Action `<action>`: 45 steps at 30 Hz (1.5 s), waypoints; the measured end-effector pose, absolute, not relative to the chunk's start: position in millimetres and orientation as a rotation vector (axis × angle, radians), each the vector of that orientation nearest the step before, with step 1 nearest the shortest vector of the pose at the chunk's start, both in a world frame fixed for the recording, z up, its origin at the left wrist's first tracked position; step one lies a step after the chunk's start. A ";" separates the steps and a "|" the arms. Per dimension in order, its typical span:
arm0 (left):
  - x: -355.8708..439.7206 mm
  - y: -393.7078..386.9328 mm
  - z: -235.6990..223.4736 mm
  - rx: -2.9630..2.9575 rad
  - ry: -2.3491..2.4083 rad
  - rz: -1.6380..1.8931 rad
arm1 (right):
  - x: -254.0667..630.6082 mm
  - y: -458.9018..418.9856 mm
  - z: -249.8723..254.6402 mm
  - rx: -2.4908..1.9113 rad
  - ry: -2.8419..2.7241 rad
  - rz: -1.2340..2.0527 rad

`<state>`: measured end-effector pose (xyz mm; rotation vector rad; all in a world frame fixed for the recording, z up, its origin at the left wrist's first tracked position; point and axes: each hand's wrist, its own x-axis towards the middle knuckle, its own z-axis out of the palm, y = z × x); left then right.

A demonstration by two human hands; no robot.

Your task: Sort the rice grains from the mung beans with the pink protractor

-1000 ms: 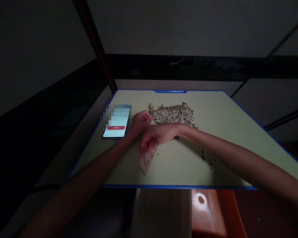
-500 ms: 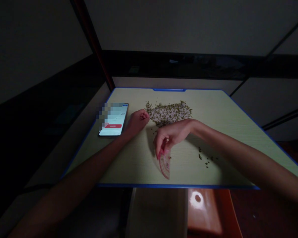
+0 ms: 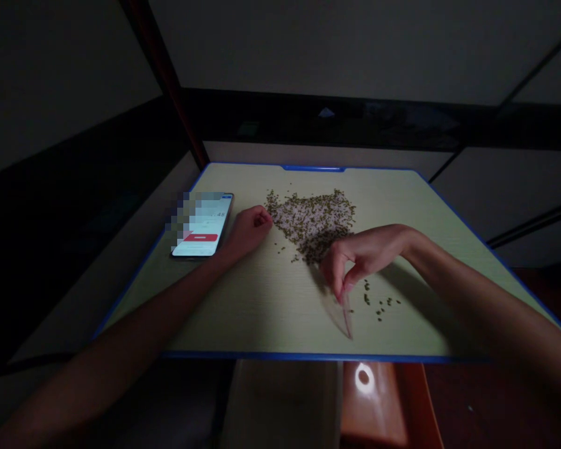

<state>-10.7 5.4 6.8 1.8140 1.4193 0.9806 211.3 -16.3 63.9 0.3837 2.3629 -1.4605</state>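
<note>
My right hand (image 3: 355, 259) pinches a clear pinkish protractor (image 3: 342, 315) by its upper end, the lower tip pointing down at the table, now seen nearly edge-on. Just beyond this hand spreads a thin pile of small green beans mixed with pale grains (image 3: 308, 218), whose near right part the hand partly hides. A few loose green beans (image 3: 381, 305) lie to the right of the protractor. My left hand (image 3: 252, 226) rests on the table, fingers curled closed, beside the pile's left edge. Nothing shows in it.
A lit phone (image 3: 203, 227) lies left of my left hand, part of it pixelated. The pale table (image 3: 243, 324) has a blue rim. Below its near edge are a pale bin-like object (image 3: 283, 405) and an orange stool or chair (image 3: 378, 405). Dark panels stand behind.
My right hand has moved right with the protractor, which has turned edge-on. More of the pile's near side shows. My left hand stays curled; the whole view has shifted slightly.
</note>
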 end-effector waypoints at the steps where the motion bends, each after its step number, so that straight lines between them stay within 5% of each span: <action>1: -10.4 4.9 7.7 1.811 1.422 0.976 | 215.0 -17.0 64.7 0.392 2.364 -1.454; 18: -11.6 4.7 10.3 1.837 1.499 0.935 | 256.6 -32.4 77.3 0.468 2.509 -1.555; 28: -14.4 7.0 6.9 1.869 1.495 0.941 | 315.2 -24.0 40.3 1.581 2.571 -1.716; 45: -12.9 5.8 10.6 1.842 1.531 0.910 | 294.9 -66.1 32.0 1.424 2.600 -1.509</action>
